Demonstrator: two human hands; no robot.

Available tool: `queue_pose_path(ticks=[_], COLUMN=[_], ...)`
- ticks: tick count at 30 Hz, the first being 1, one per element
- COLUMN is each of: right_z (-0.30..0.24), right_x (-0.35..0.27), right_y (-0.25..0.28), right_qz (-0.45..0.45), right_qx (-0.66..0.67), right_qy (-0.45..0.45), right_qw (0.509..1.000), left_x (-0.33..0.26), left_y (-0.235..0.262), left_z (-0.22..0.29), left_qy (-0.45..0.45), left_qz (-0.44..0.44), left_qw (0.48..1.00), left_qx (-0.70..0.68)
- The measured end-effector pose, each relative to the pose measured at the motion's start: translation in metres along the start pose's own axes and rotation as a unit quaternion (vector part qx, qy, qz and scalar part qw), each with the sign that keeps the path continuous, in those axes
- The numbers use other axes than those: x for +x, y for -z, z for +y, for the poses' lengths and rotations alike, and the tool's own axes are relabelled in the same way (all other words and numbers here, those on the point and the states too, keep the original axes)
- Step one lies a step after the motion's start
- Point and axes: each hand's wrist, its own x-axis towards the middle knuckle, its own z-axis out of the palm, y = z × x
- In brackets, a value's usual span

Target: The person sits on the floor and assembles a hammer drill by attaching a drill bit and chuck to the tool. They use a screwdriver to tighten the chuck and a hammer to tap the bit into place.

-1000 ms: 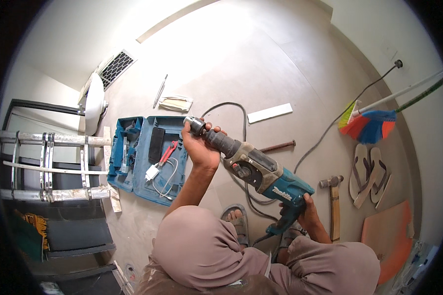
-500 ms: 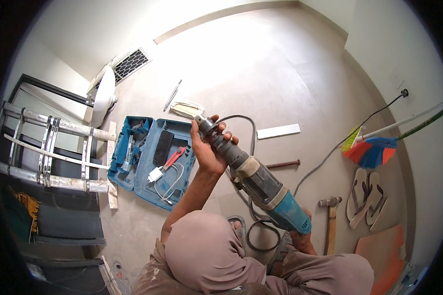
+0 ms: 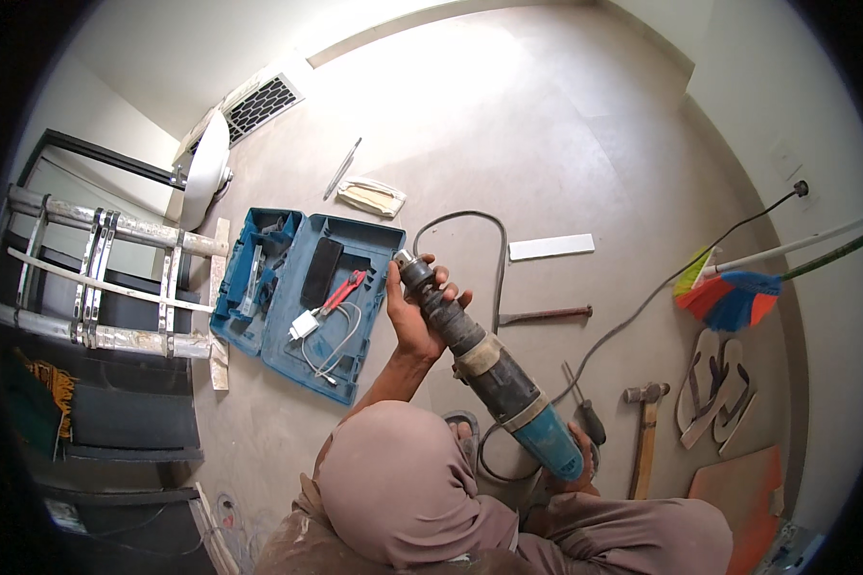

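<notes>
I hold a rotary hammer drill [image 3: 494, 379] with a black front and blue rear body, slanting from lower right up to upper left. My left hand [image 3: 414, 311] is wrapped around its front barrel just behind the bare chuck [image 3: 406, 263]. My right hand [image 3: 577, 458] grips the rear handle and is mostly hidden by the blue body. My knees [image 3: 403, 484] fill the lower edge. The drill's black cord [image 3: 489, 235] loops over the floor behind it.
An open blue tool case [image 3: 355, 249] lies to the left with red pliers [image 3: 340, 292] and a white cable. A ladder [image 3: 96, 287] lies far left. On the right floor are a chisel [image 3: 544, 314], screwdriver [image 3: 585, 410], hammer [image 3: 647, 422], sandals [image 3: 714, 383] and broom [image 3: 729, 295].
The drill has tilted steeper, and its chuck end has shifted a little right and nearer to me. Both hands keep their grip on it.
</notes>
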Motion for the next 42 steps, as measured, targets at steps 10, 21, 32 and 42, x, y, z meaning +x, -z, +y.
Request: queue_pose_path(ticks=[10, 21, 32, 42], right_z=[0.005, -0.012, -0.015, -0.015], right_x=[0.0, 0.016, 0.023, 0.027], right_y=[0.001, 0.001, -0.001, 0.0], right_qz=[-0.011, -0.014, -0.028, -0.038], right_qx=[0.029, 0.049, 0.091, 0.116], right_qy=[-0.027, -0.048, -0.079, -0.102], right_qw=[0.999, 0.998, 0.992, 0.987], left_x=[0.009, 0.001, 0.006, 0.005], left_y=[0.018, 0.004, 0.013, 0.008], left_z=[0.009, 0.029, 0.032, 0.03], left_qy=[0.024, 0.07, 0.045, 0.063], left_qz=[-0.01, 0.032, 0.051, 0.007], left_qw=[0.999, 0.995, 0.992, 0.995], left_qx=[0.041, 0.061, 0.106, 0.083])
